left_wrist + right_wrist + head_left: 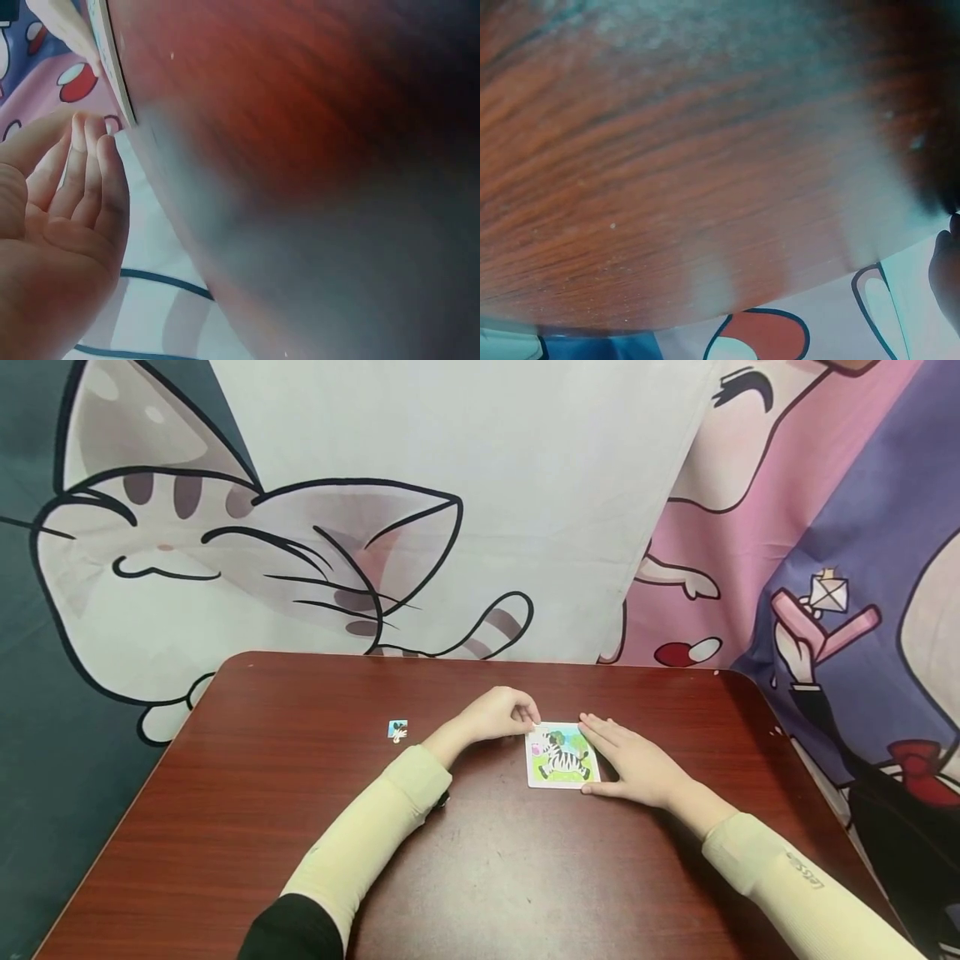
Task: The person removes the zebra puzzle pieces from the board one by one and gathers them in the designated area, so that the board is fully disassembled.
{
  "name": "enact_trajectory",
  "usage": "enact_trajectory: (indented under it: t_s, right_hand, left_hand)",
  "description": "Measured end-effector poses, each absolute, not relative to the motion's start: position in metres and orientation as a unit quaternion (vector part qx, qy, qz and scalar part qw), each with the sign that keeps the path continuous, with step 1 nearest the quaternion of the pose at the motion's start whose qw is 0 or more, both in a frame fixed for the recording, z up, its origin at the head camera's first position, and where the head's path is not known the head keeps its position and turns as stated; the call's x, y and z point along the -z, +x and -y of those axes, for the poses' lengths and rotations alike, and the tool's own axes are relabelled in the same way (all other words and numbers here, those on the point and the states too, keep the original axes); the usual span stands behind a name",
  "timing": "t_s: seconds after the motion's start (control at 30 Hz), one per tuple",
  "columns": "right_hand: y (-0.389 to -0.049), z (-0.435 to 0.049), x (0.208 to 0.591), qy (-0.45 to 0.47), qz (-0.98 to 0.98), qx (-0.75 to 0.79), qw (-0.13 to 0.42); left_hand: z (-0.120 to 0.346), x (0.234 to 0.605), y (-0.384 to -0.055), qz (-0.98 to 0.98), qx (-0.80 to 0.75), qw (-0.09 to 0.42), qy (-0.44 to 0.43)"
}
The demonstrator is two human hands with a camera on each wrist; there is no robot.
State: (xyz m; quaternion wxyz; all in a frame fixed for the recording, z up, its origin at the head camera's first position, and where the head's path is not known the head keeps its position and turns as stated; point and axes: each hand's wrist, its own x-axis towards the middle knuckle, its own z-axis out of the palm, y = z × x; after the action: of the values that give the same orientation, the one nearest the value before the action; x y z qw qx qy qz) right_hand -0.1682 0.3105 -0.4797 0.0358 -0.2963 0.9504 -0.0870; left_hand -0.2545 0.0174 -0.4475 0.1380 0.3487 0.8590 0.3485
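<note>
A square zebra picture puzzle [564, 758] with a white border lies on the brown table. At its upper left corner is my left hand [501, 713], fingers bent with the tips right by the border. In the left wrist view the left hand [71, 202] has its thumb and fingertips drawn together near the puzzle's edge [114, 64]; I cannot tell whether they pinch something. My right hand [633, 764] rests along the puzzle's right side, fingers extended and thumb at the lower right corner. A small loose puzzle piece [397, 731] lies to the left, apart from both hands.
The brown wooden table [480, 877] has its far edge just beyond the hands. Behind it hangs a cloth backdrop [585, 510] with cartoon figures. The right wrist view shows mostly tabletop [667, 195].
</note>
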Motion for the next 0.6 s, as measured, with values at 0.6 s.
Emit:
enact_trajectory:
  t_s: [0.6]
  right_hand:
    - [-0.167, -0.309, 0.480, -0.294, -0.951, 0.092, 0.034]
  left_hand:
    - [-0.043, 0.452, -0.249, -0.864, -0.328, 0.131, 0.359]
